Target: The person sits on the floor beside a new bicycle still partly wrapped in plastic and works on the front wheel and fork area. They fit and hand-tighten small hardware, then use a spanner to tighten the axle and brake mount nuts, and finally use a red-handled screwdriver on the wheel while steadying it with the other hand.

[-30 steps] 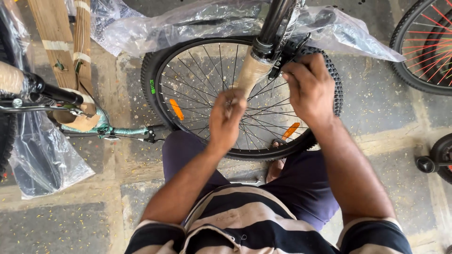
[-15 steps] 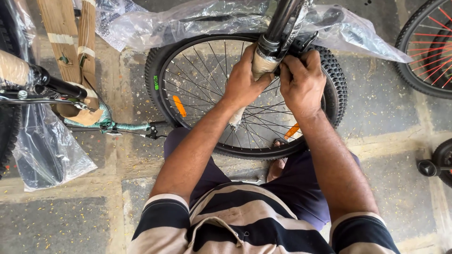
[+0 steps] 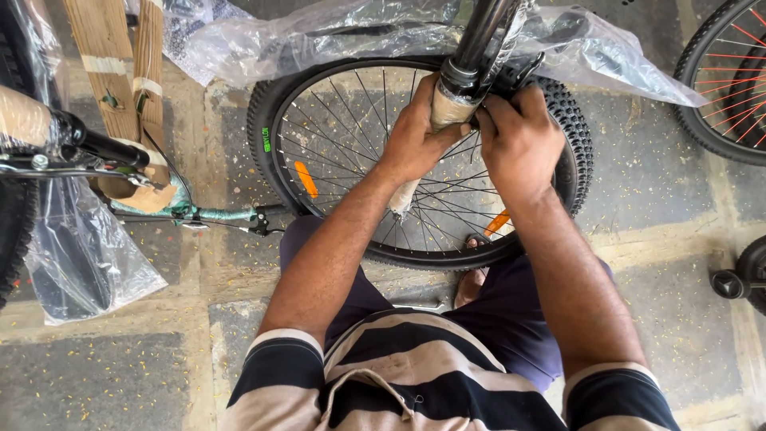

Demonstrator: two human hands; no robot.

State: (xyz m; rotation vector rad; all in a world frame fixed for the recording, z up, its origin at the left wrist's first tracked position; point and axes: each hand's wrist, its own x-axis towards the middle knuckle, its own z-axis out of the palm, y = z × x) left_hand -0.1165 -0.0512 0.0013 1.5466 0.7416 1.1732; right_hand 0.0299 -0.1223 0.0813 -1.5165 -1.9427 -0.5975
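At the far left of the frame, a paper-wrapped handlebar (image 3: 76, 140) juts rightward beside a teal frame tube (image 3: 215, 214) on the stone floor (image 3: 120, 375). In the upper middle, a spoked wheel (image 3: 319, 160) stands under a clear plastic sheet (image 3: 343, 36). The fork leg (image 3: 447, 108), paper-wrapped, runs its long axis from the top centre down and slightly left across the wheel. The left hand (image 3: 415, 136) is clamped round its wrapped part; the right hand (image 3: 519, 136) grips just beside it, nearly touching. A red-spoked wheel (image 3: 730, 72) sits at the upper right.
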